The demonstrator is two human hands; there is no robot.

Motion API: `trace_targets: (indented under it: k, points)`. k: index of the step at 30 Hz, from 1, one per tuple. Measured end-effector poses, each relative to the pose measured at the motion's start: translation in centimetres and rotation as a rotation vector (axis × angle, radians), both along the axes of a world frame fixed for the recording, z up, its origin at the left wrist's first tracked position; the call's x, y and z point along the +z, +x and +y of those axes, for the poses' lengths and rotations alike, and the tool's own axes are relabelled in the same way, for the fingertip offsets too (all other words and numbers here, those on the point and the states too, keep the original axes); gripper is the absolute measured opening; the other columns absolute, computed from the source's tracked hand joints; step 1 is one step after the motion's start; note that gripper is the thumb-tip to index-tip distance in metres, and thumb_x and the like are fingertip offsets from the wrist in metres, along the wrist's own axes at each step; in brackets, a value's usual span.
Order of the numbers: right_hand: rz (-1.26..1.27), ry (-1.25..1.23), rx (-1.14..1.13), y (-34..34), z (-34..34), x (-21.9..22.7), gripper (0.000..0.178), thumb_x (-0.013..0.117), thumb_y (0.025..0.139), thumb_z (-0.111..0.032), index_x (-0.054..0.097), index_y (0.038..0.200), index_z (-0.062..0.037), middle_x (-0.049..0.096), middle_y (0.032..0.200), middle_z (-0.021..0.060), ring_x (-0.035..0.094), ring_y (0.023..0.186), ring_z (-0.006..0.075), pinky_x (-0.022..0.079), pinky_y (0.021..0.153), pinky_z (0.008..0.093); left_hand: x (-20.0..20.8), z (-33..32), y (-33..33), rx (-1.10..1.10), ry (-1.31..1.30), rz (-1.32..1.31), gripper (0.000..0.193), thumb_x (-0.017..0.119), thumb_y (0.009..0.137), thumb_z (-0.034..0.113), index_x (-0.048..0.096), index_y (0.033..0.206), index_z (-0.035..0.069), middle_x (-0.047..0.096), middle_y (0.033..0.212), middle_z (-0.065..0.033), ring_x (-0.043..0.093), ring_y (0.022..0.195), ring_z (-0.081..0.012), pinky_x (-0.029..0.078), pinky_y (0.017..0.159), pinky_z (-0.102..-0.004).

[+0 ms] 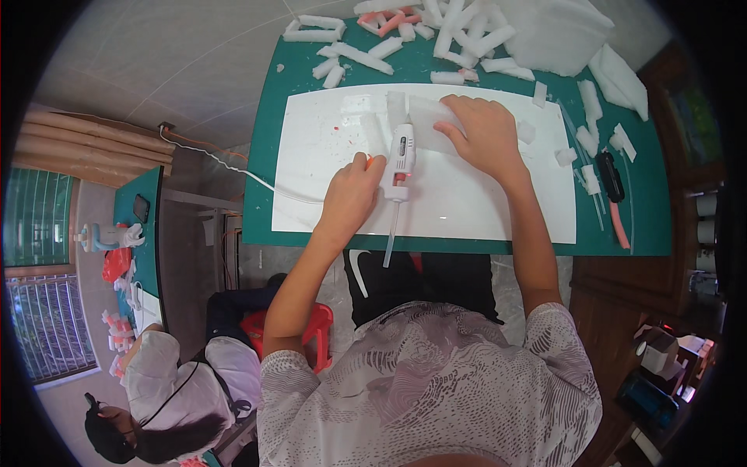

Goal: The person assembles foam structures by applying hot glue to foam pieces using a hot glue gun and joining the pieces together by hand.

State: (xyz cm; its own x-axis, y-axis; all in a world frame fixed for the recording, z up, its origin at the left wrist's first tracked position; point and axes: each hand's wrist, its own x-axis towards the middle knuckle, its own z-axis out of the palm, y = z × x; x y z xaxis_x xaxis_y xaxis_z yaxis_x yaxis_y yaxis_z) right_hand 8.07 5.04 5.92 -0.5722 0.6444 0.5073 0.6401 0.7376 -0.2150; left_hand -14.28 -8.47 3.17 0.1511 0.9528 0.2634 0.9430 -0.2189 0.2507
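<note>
A white hot glue gun is gripped in my left hand, whose fingers are closed by its orange trigger. The gun's nozzle end points away from me, and a clear glue stick sticks out of its back. My right hand pinches a thin white foam sheet just right of the gun, with the thumb near its lower edge. Left of the gun's front lies a white foam strip, and another foam strip stands at the nozzle. The nozzle tip's exact contact is hidden.
A white board lies on a green tabletop. Several foam strips are heaped at the far edge. To the right are a black-handled cutter and loose glue sticks. A white cord crosses from the left. A person sits at another table.
</note>
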Motion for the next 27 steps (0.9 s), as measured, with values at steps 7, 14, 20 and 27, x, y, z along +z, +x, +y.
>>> trace_targets:
  k: [7,14,20,27]
  points:
    - [-0.033,-0.073,-0.017,0.1,-0.2,0.4,0.034,0.068,0.090,-0.036,0.066,0.111,-0.0092,0.071,0.096,0.0089,0.067,0.089,0.0284,0.049,0.079,0.0397,-0.2,0.0,0.1,-0.008,0.014,0.006,0.023,0.061,0.080,-0.005,0.055,0.101,0.001,0.055,0.090,-0.0179,0.062,0.073,-0.0335,0.053,0.065,-0.0430]
    - [0.011,0.015,0.001,0.0,0.0,-0.1,0.031,0.067,0.091,-0.036,0.066,0.108,-0.0108,0.071,0.090,0.0068,0.066,0.083,0.0266,0.048,0.075,0.0389,-0.2,0.0,-0.1,-0.005,-0.019,-0.013,0.027,0.063,0.079,-0.006,0.054,0.103,0.000,0.055,0.091,-0.0183,0.063,0.075,-0.0348,0.053,0.066,-0.0440]
    - [0.017,0.021,0.005,0.0,0.2,-0.4,0.031,0.067,0.091,-0.037,0.065,0.108,-0.0111,0.071,0.089,0.0066,0.066,0.083,0.0263,0.047,0.074,0.0387,-0.4,0.0,0.1,0.016,-0.137,-0.146,0.038,0.065,0.075,-0.007,0.052,0.110,0.000,0.055,0.096,-0.0210,0.063,0.080,-0.0416,0.052,0.070,-0.0487]
    - [-0.049,-0.022,-0.024,0.0,-0.1,0.4,0.033,0.067,0.091,-0.037,0.065,0.110,-0.0105,0.071,0.093,0.0076,0.066,0.086,0.0268,0.049,0.077,0.0388,-1.4,0.0,1.0,0.063,-0.140,-0.209,0.039,0.064,0.075,-0.007,0.050,0.111,-0.002,0.054,0.096,-0.0230,0.062,0.082,-0.0445,0.052,0.071,-0.0508]
